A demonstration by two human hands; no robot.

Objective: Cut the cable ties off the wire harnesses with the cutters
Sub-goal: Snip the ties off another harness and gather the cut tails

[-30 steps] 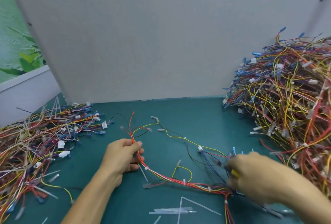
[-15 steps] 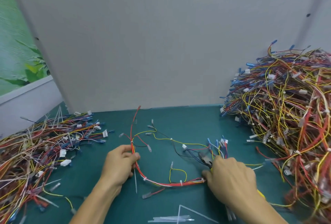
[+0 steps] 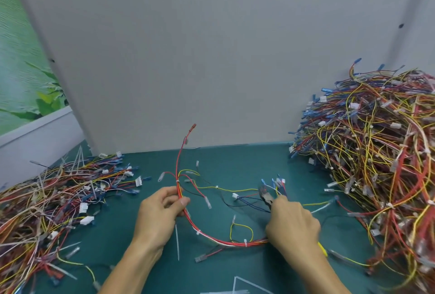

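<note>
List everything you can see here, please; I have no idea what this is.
Wire harness: one, red, yellow and black, mid-mat.
Cable ties: several, white, around that harness.
Cutters: one, yellow handle, in the right hand.
Left pile: one, multicoloured wires, mat's left.
Right pile: one, multicoloured, mat's right.
Loose strips: few, clear, near edge.
Mat: one, green, underneath.
Board: one, grey, behind.
Left hand: one, grips the harness.
Right hand: one, holds the cutters.

Two bare hands show over the near half of the green worktop (image 3: 235, 159), the left hand (image 3: 160, 213) toward its left side and the right hand (image 3: 292, 225) toward its right. The left forearm (image 3: 131, 268) and right forearm (image 3: 315, 272) are uncovered down to the worktop's near edge. The left thumb (image 3: 183, 201) has a short, plain nail; the right hand's outline is slightly blurred.
</note>
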